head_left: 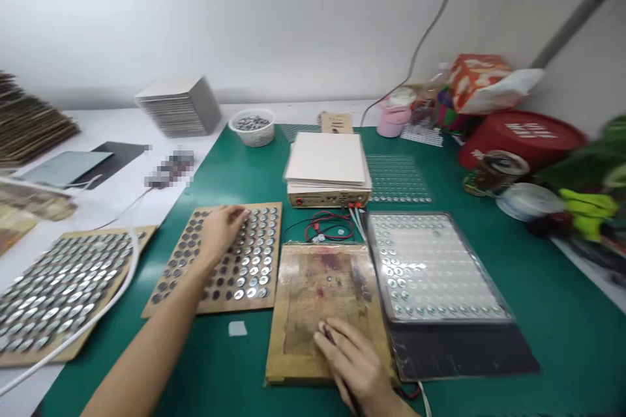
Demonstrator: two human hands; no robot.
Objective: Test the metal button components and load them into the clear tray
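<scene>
"What do you have on the left, from your remote seat?"

"Far left of my left hand [222, 231], I see a brown board [147, 233] with rows of metal discs. Right under that hand is a second board [276, 247], its discs dark left of my wrist and mostly silver right of it. My fingertips are bunched at the upper rows; I can't tell whether they pinch a disc."

"And beyond that hand?"

"A white basket [259, 138] of small parts, behind and to the right of it. Further right, well ahead of my right hand, sits a flat machine [328, 201] with a stack of white sheets [325, 159] on top."

"Your right hand?"

"My right hand [352, 361] is curled around a slim dark stick [328, 333], over the near part of a worn, stained tan pad [317, 300]. Ahead and to the right of that grip lies a clear tray [454, 273], partly filled with discs along its left and near sides, on a black sheet [464, 352]."
</scene>
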